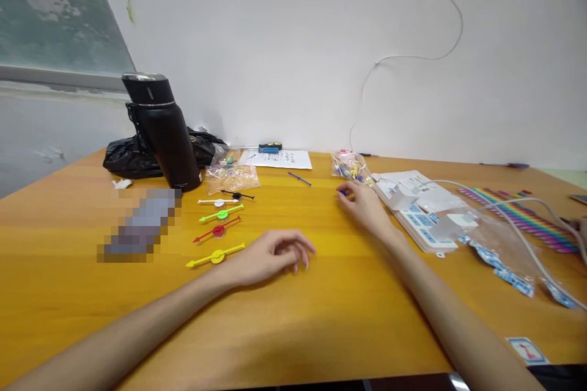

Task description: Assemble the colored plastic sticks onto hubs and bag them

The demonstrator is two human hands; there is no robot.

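Note:
My right hand [365, 211] pinches a small dark blue piece [342, 193], mostly covered by the fingertips, above the table. My left hand [277, 255] holds nothing; its fingers are loosely bent and apart, low over the wood. Left of it lie arrow spinners in a column: yellow [218, 256], red [219, 230], green [222, 214], white [220, 203] and black [236, 195]. A loose blue arrow [299, 179] lies farther back, between the hands. Behind my right hand is a clear bag [351, 166] with colored arrow parts.
A black bottle [167, 140] stands back left before a black plastic bag [126, 157]. Another clear bag [232, 178], a paper sheet [293, 159] and a screwdriver [270, 148] lie behind. At right are a power strip [424, 229], cables and rainbow strips [527, 217]; another person's hand [581, 229] shows.

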